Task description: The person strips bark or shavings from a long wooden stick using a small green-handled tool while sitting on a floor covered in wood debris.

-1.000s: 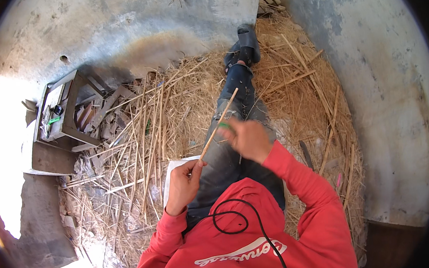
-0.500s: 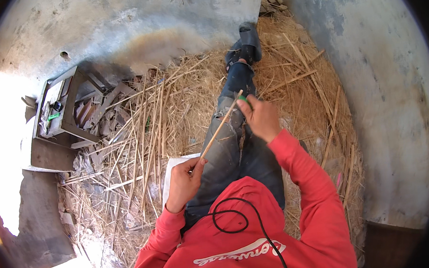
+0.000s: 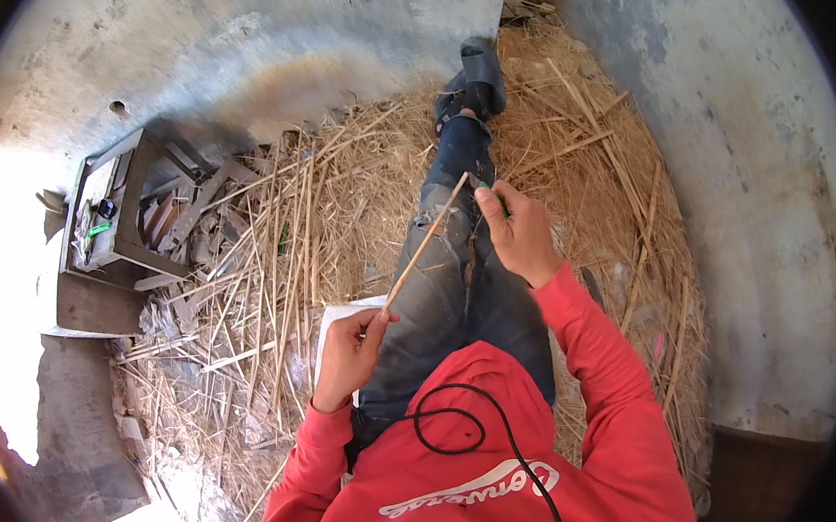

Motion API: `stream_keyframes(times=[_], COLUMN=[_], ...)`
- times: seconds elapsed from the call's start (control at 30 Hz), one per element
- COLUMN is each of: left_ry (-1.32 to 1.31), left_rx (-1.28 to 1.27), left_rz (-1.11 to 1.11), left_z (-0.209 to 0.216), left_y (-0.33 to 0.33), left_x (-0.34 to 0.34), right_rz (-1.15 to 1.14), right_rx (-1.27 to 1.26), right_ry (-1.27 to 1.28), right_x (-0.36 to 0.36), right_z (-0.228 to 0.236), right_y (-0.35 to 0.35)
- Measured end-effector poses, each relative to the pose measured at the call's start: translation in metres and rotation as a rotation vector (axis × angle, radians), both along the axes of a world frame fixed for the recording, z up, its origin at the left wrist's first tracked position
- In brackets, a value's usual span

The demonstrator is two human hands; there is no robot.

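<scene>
My left hand (image 3: 351, 355) is closed round the lower end of a thin pale bamboo stick (image 3: 427, 248), pinching it between thumb and fingers. The stick slants up and to the right over my outstretched legs (image 3: 439, 289). Close to its far tip, my right hand (image 3: 521, 234) is closed on a small green-handled tool (image 3: 482, 188). Most of that tool is hidden by my fingers, and its working end is too small to make out.
Straw and split bamboo strips (image 3: 290, 231) litter the floor on both sides. At the left, a wooden stool (image 3: 136, 244) lies tipped, with a green object (image 3: 99, 229) on it. A white sheet (image 3: 330, 318) is beside my left hand. A wall (image 3: 743, 199) rises at the right.
My right hand has shifted a little right and down, with the green-handled tool. My left hand and the bamboo stick have moved slightly left.
</scene>
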State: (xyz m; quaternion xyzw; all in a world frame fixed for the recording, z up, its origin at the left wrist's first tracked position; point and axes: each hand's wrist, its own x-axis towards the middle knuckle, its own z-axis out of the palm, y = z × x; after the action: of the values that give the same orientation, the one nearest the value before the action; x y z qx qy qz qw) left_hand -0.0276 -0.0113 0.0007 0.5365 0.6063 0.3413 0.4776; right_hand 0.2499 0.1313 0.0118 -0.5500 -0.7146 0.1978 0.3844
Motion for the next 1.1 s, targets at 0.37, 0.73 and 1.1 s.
stream_keyframes(times=[0.37,0.73,1.1], left_ry=[-0.076,-0.017,-0.185], left_rx=[-0.060,-0.048,-0.108], left_rz=[-0.014,-0.023,-0.031], left_z=[0.001,0.000,0.000], left_y=[0.003,0.001,0.008], left_x=[0.006,0.005,0.007], right_rz=[0.084,0.074,0.115], right_rx=[-0.008,0.019,-0.126], right_ry=[-0.007,-0.125,-0.076], right_x=[-0.008,-0.021,-0.024], right_z=[-0.002,-0.021,-0.007], right_y=[-0.008,-0.013,-0.002])
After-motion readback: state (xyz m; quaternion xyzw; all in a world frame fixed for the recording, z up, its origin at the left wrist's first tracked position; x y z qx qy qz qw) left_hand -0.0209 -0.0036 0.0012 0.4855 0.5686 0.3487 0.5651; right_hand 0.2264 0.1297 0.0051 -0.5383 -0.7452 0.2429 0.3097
